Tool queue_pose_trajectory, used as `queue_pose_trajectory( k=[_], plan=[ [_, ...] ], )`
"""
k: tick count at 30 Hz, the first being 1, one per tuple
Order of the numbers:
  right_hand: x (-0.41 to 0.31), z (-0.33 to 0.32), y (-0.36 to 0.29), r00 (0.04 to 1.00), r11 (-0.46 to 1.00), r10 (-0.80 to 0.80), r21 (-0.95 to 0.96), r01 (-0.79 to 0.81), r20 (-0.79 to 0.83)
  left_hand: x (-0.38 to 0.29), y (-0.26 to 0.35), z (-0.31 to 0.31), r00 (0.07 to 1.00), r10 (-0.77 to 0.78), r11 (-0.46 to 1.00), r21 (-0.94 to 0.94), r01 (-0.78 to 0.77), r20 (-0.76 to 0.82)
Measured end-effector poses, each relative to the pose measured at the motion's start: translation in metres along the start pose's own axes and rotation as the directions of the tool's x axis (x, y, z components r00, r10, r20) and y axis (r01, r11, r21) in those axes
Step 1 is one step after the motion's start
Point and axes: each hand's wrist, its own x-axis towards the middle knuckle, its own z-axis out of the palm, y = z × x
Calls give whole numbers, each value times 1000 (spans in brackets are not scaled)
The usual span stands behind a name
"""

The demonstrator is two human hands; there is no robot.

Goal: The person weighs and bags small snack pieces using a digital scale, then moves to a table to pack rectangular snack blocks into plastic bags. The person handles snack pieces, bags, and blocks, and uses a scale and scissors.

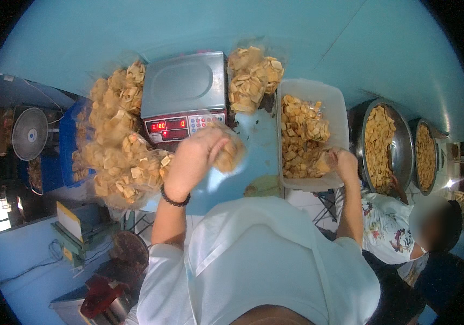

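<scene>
My left hand holds a clear plastic bag of square tan crackers, blurred by motion, over the table just in front of the digital scale. The scale's steel pan bears nothing and its red display is lit. At the right, my right hand reaches over the near right rim of a translucent plastic bin. Its fingers are closed on another clear bag of crackers inside the bin; the fingertips are partly hidden. More crackers, some in bags, lie in the bin.
Filled bags are heaped left of the scale, and more bags stand at its right. Large metal basins of crackers are at far right, where a person reaches in. A blue crate and a fan are at left.
</scene>
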Motion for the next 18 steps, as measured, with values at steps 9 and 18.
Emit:
queue_pose_trajectory(
  k=[9,18],
  plan=[
    [37,-190,-139,662,835,-314,134,533,-681,-53,-4,48,968,203,965,-198,-171,151],
    [168,-233,-312,299,585,-605,-157,796,-738,-91,-40,70,967,213,974,-113,-198,137]
  ],
)
